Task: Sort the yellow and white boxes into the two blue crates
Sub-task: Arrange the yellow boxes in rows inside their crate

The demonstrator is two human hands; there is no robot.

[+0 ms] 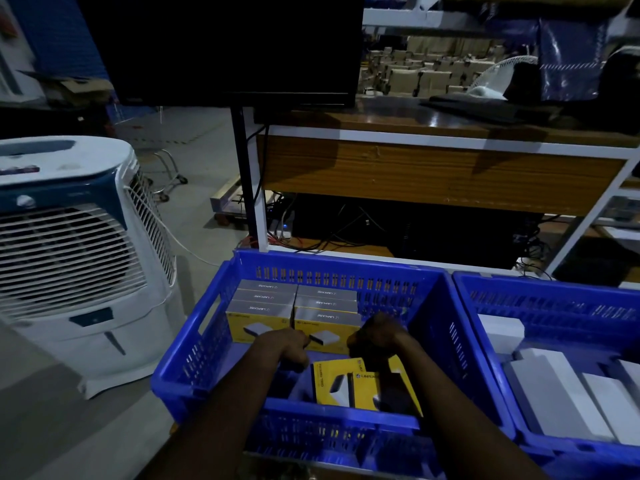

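Note:
The left blue crate (pixel 194 344) holds yellow boxes standing on edge in two rows (pixel 263 308) against its far wall. Both my hands are inside this crate. My left hand (pixel 289 348) has curled fingers at the left edge of the front yellow box (pixel 329 332) of the right row. My right hand (pixel 377 336) curls over that box's right top corner. Loose yellow boxes (pixel 341 382) lie tilted in the near part of the crate, partly under my right forearm. The right blue crate (pixel 485 344) holds white boxes (pixel 547 386).
A white and blue air cooler (pixel 72 251) stands left of the crates. Behind them is a wooden desk (pixel 433 168) with cables (pixel 346 233) underneath and a dark monitor (pixel 225 46) on top. The grey floor (pixel 52 427) lies at the lower left.

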